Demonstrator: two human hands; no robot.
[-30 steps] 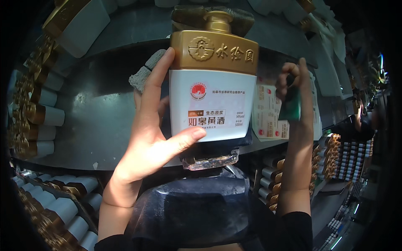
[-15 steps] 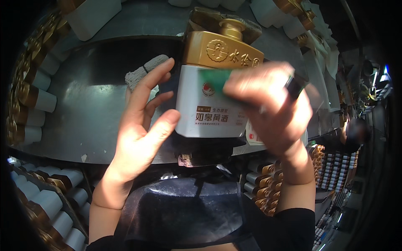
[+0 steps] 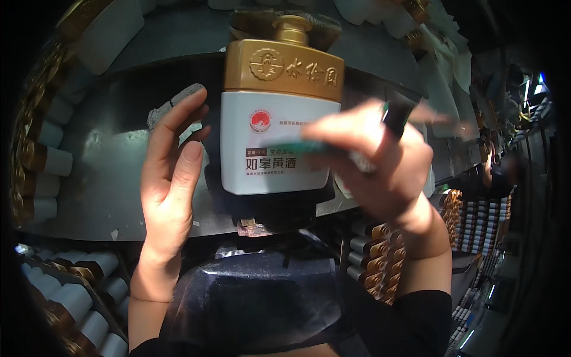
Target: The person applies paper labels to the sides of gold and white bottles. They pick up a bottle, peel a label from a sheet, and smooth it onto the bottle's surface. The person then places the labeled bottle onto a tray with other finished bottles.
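Note:
A white bottle (image 3: pixel 238 140) with a gold shoulder and neck lies front up before me, bearing a red round emblem and dark print. My right hand (image 3: pixel 380 154), blurred by motion, is closed around a flat green scraper (image 3: pixel 291 146) whose edge lies over the printed part of the bottle's front. A black piece (image 3: pixel 397 118) sticks up at that hand's knuckles; whether it belongs to the scraper I cannot tell. My left hand (image 3: pixel 172 166) is open to the left of the bottle, thumb and fingers apart, touching nothing. Behind its fingers is a grey-white cloth roll (image 3: pixel 163 112), partly hidden.
Beneath the bottle is a dark support on a grey metal table (image 3: pixel 101 184). White-and-gold bottles (image 3: pixel 50 157) line the left side, and more (image 3: pixel 77 297) stand low at the left. Several rows of bottles (image 3: pixel 380 262) fill the lower right. A large white bottle (image 3: pixel 104 35) stands far left.
The green scraper has moved down the bottle's front from near the emblem to the lower print. In the picture the bottle and my left hand sit further left.

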